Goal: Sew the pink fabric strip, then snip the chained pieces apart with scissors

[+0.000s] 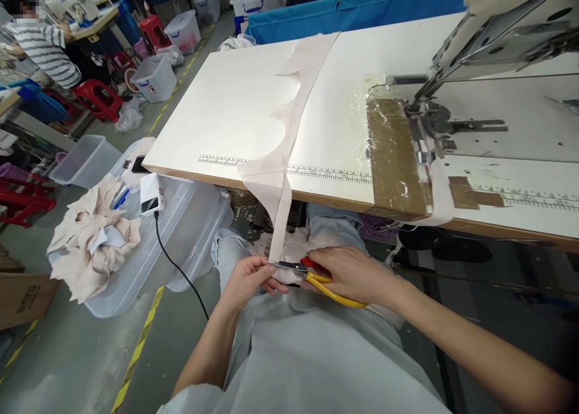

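Note:
A pale pink fabric strip [289, 137] hangs off the front edge of the white sewing table [226, 106] down to my lap. My left hand [251, 278] pinches the strip's lower end. My right hand [350, 272] grips yellow-handled scissors [316, 275], whose blades lie across the strip right by my left fingers. More pink fabric lies bunched on my lap under both hands.
A sewing machine [474, 58] stands at the table's right, with a taped patch [393, 155] before it. At my left a clear bin [149, 239] holds pink pieces [90, 239] and a white device with a cable. Another person sits far left among red stools and plastic boxes.

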